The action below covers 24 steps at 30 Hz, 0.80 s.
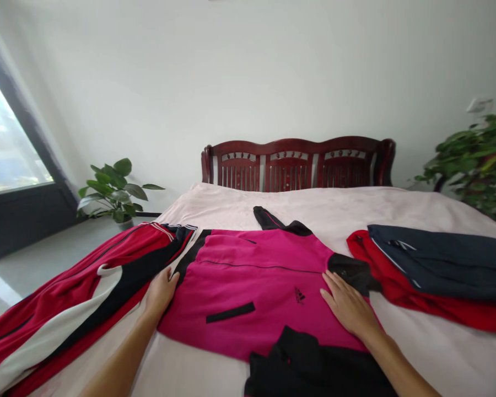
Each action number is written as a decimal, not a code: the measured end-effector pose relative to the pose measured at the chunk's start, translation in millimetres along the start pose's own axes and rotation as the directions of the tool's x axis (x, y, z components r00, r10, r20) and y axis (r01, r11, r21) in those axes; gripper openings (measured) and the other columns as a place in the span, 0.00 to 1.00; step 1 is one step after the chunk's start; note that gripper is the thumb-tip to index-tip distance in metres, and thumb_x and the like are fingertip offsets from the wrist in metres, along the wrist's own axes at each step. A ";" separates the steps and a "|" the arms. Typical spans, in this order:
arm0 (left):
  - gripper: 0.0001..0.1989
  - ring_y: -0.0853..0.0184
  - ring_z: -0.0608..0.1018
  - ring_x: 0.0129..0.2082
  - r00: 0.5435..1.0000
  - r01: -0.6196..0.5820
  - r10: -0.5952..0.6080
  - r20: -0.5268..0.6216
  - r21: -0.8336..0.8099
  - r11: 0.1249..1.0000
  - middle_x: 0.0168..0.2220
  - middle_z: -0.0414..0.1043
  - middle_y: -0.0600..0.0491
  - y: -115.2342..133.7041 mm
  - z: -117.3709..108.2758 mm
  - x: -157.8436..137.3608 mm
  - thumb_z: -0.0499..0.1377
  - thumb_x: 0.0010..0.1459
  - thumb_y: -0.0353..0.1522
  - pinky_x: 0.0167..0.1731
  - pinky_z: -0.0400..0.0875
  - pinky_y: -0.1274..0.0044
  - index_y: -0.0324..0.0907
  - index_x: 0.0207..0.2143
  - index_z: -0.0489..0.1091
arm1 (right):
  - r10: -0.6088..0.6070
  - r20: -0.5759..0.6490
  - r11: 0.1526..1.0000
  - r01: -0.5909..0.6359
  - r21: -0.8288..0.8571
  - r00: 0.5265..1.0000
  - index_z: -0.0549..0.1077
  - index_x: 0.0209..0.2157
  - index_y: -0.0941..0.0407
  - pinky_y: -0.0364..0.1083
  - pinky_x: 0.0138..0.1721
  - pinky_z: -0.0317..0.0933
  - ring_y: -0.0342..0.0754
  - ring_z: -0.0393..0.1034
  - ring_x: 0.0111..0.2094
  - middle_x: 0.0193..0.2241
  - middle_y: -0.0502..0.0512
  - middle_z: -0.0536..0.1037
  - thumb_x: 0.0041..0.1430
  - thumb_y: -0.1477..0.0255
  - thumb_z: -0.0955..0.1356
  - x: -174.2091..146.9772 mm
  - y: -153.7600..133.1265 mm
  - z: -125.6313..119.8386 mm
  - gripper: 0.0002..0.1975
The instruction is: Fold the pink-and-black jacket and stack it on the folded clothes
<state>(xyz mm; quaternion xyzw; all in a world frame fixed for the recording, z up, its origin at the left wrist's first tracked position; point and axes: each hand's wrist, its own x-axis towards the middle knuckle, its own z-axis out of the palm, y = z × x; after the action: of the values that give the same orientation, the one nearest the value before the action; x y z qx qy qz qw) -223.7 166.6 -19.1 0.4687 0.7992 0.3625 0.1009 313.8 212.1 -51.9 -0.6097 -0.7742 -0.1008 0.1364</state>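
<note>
A magenta zip jacket point(248, 264) with black trim lies spread, front up, on the bed, its black hem toward the left and its black collar toward the right. My left hand point(161, 292) rests at the black hem, index finger and thumb apart; its other fingers are partly hidden. Flat on the chest near the collar lies my right hand point(349, 306), with fingers stretched out. One black sleeve point(314, 361) is bunched along the near side. The other sleeve point(267, 218) shows past the far side.
Left of the jacket lies a red, white and black garment point(107, 275). To the right, a folded navy garment point(446, 264) sits on a red one point(450, 314). Pale pink bedding point(240, 201) reaches the dark wooden headboard point(291, 165). Potted plants point(118, 190) stand on both sides.
</note>
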 end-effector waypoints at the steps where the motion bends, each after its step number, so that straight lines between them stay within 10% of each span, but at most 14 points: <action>1: 0.18 0.49 0.77 0.51 0.999 0.039 -0.037 0.032 -0.039 0.998 0.44 0.79 0.40 1.3 -1.4 5.9 0.56 0.58 0.38 0.49 0.70 0.66 0.36 0.43 0.75 | 0.003 -0.005 1.000 -0.003 0.005 1.000 0.63 0.62 0.64 0.54 0.62 0.55 0.55 0.57 0.64 0.63 0.64 0.64 0.65 0.60 0.55 0.1 -0.1 -0.3 0.31; 9: 0.07 0.64 0.80 0.21 0.940 0.308 -0.187 0.286 -0.473 0.826 0.21 0.77 0.52 4.6 -3.5 27.3 0.62 0.55 0.34 0.23 0.75 0.76 0.39 0.31 0.72 | 0.017 -0.002 0.999 -0.017 0.037 1.000 0.65 0.61 0.63 0.54 0.62 0.56 0.55 0.59 0.63 0.62 0.63 0.65 0.65 0.60 0.55 1.7 -0.9 -5.4 0.30; 14: 0.08 0.68 0.80 0.22 0.906 0.369 -0.127 0.404 -0.605 0.706 0.25 0.78 0.55 3.0 -19.7 20.6 0.65 0.53 0.34 0.24 0.76 0.79 0.42 0.35 0.71 | 0.022 -0.013 0.998 -0.021 0.062 1.000 0.67 0.59 0.61 0.56 0.61 0.57 0.56 0.60 0.62 0.61 0.63 0.67 0.64 0.60 0.56 2.0 -1.6 -7.9 0.29; 21: 0.22 0.55 0.83 0.34 0.746 0.522 -0.067 0.663 -0.519 0.677 0.35 0.82 0.42 9.2 -28.2 20.5 0.64 0.53 0.48 0.39 0.79 0.67 0.38 0.38 0.76 | 0.025 -0.014 0.996 -0.023 0.082 1.000 0.67 0.59 0.61 0.55 0.61 0.56 0.55 0.60 0.62 0.61 0.63 0.66 0.64 0.60 0.56 1.7 -1.5 -8.4 0.29; 24: 0.25 0.54 0.83 0.34 0.801 0.418 -0.043 0.597 -0.506 0.755 0.34 0.81 0.41 6.1 -20.1 21.5 0.59 0.55 0.51 0.38 0.79 0.67 0.37 0.37 0.77 | 0.040 0.008 0.996 -0.041 0.080 0.999 0.66 0.60 0.61 0.55 0.62 0.56 0.55 0.60 0.62 0.62 0.62 0.66 0.64 0.59 0.55 2.0 -2.0 -9.1 0.30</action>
<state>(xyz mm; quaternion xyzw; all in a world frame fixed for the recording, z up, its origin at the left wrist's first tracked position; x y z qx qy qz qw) -241.3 176.3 3.3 0.3859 0.6261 0.4354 0.5191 312.2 210.6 -42.6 -0.6196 -0.7656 -0.0651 0.1603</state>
